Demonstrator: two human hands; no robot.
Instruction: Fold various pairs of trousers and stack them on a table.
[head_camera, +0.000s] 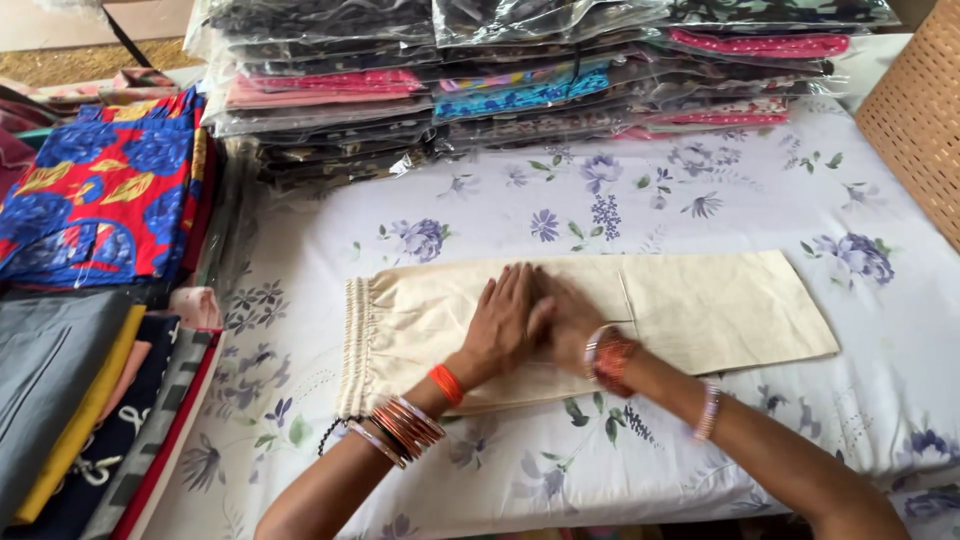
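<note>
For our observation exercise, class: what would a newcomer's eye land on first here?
Most likely the two hands, left hand and right hand, pressed flat together on a folded cream garment in the middle of the floral bedsheet. Next, the bright red-and-blue printed fabric at the left and the stack of plastic-wrapped clothes along the top.

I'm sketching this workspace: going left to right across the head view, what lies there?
Stack of folded fabrics → cream garment's elastic waistband → left hand → right hand → cream garment's far end → woven basket.
</note>
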